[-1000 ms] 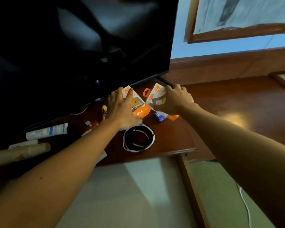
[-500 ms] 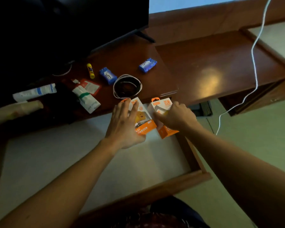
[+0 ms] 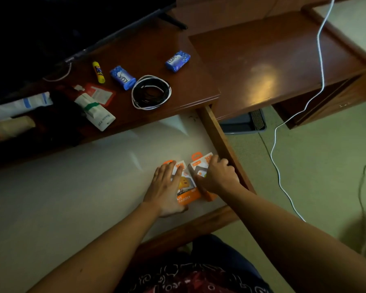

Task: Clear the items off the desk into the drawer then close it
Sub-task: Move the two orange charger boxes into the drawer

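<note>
The wide drawer (image 3: 218, 132) stands pulled out below the desk, its pale floor showing. Two orange-and-white charger boxes lie side by side at its front right corner. My left hand (image 3: 165, 187) rests flat over the left charger box (image 3: 187, 194). My right hand (image 3: 219, 176) grips the right charger box (image 3: 199, 163) against the drawer's right wall. On the desk (image 3: 199, 89) remain a coiled black-and-white cable (image 3: 151, 92), two blue soap bars (image 3: 123, 77) (image 3: 178, 60), a yellow glue stick (image 3: 98, 71), a red sachet (image 3: 100, 94), a white packet (image 3: 95, 112) and a white tube (image 3: 19, 105).
A dark TV screen (image 3: 72, 28) stands at the desk's back left. A lower wooden surface (image 3: 273, 60) extends to the right, with a white cord (image 3: 283, 123) hanging across it to the floor. A dark tray (image 3: 243, 123) lies on the floor below.
Both hands carried the two charger boxes from the desk under the TV down into the drawer's front right corner. The view tilted down with them.
</note>
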`<state>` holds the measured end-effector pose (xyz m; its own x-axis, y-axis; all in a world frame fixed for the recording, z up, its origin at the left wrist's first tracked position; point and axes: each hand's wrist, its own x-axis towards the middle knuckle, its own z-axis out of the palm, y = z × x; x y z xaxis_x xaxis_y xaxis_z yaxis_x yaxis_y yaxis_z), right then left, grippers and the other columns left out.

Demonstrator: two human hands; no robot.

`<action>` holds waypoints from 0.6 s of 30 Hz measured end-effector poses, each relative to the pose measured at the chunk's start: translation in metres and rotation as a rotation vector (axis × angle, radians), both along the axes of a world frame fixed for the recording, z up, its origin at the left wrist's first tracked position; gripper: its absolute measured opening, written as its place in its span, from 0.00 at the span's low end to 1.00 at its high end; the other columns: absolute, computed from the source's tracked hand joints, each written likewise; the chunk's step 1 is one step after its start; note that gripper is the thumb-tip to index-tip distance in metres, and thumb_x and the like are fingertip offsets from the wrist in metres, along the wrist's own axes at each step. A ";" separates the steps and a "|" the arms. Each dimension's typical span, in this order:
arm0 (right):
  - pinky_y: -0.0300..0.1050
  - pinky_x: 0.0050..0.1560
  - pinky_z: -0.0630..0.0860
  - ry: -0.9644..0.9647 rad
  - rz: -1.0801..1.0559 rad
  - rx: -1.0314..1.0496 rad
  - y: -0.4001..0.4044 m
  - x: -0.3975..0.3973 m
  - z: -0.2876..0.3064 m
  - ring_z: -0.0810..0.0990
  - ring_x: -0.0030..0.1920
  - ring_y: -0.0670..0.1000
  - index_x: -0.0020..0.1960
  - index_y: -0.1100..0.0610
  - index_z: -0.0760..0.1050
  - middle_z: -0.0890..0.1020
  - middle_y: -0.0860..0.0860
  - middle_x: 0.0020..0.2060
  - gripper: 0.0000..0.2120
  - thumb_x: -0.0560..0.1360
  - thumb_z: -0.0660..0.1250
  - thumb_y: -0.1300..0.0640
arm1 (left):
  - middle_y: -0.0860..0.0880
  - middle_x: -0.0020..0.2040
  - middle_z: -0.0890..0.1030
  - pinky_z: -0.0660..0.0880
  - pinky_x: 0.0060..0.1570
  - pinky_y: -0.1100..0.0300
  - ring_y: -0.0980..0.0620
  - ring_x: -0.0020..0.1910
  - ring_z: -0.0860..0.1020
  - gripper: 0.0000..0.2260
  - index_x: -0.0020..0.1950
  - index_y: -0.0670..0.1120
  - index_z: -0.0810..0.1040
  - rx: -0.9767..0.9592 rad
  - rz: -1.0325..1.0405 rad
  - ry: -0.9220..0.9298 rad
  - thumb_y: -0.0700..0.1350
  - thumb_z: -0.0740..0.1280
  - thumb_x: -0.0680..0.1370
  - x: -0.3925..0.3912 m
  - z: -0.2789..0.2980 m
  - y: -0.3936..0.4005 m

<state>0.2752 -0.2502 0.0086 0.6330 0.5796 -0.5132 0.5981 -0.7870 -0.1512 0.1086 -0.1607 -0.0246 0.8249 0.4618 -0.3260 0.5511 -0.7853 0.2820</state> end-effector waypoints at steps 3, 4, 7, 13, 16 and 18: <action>0.59 0.61 0.73 0.024 0.029 -0.013 -0.005 0.001 -0.007 0.71 0.67 0.68 0.80 0.55 0.44 0.64 0.64 0.72 0.51 0.72 0.61 0.27 | 0.45 0.82 0.44 0.44 0.78 0.45 0.44 0.80 0.41 0.62 0.82 0.49 0.42 -0.034 -0.008 0.012 0.76 0.69 0.60 -0.002 -0.011 -0.002; 0.59 0.60 0.74 0.035 0.044 -0.025 -0.006 0.001 -0.009 0.71 0.66 0.68 0.80 0.54 0.44 0.64 0.65 0.72 0.50 0.72 0.64 0.29 | 0.46 0.82 0.42 0.43 0.78 0.44 0.45 0.80 0.39 0.63 0.82 0.50 0.41 -0.044 -0.022 0.029 0.77 0.68 0.59 -0.004 -0.012 -0.003; 0.58 0.59 0.74 0.028 0.077 -0.056 -0.008 0.002 -0.010 0.72 0.66 0.68 0.80 0.57 0.48 0.65 0.65 0.71 0.46 0.75 0.65 0.34 | 0.51 0.82 0.41 0.40 0.77 0.39 0.48 0.80 0.36 0.58 0.82 0.53 0.42 -0.082 -0.022 0.049 0.79 0.62 0.63 -0.010 -0.009 -0.005; 0.60 0.63 0.72 -0.161 0.486 0.062 -0.002 0.005 -0.008 0.67 0.70 0.65 0.77 0.53 0.57 0.63 0.58 0.75 0.29 0.80 0.61 0.47 | 0.46 0.74 0.65 0.63 0.72 0.51 0.45 0.73 0.61 0.34 0.78 0.49 0.64 -0.083 0.278 -0.141 0.60 0.66 0.75 -0.022 -0.003 -0.001; 0.62 0.70 0.64 -0.150 0.665 -0.002 -0.005 0.008 -0.008 0.60 0.75 0.63 0.79 0.50 0.55 0.59 0.57 0.78 0.28 0.81 0.60 0.49 | 0.47 0.70 0.65 0.69 0.67 0.54 0.46 0.69 0.66 0.34 0.78 0.47 0.65 -0.180 0.324 -0.116 0.56 0.72 0.75 -0.022 -0.004 -0.002; 0.60 0.70 0.65 -0.177 0.671 -0.019 -0.007 0.010 -0.007 0.62 0.74 0.62 0.78 0.53 0.58 0.63 0.57 0.76 0.27 0.81 0.60 0.52 | 0.48 0.69 0.66 0.70 0.66 0.55 0.47 0.68 0.68 0.35 0.77 0.47 0.67 -0.216 0.335 -0.128 0.55 0.74 0.73 -0.020 -0.004 -0.004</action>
<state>0.2854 -0.2576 0.0012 0.2157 0.8671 -0.4489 0.9709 -0.2395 0.0039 0.0886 -0.1644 -0.0287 0.6809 0.6437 -0.3493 0.7158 -0.4838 0.5036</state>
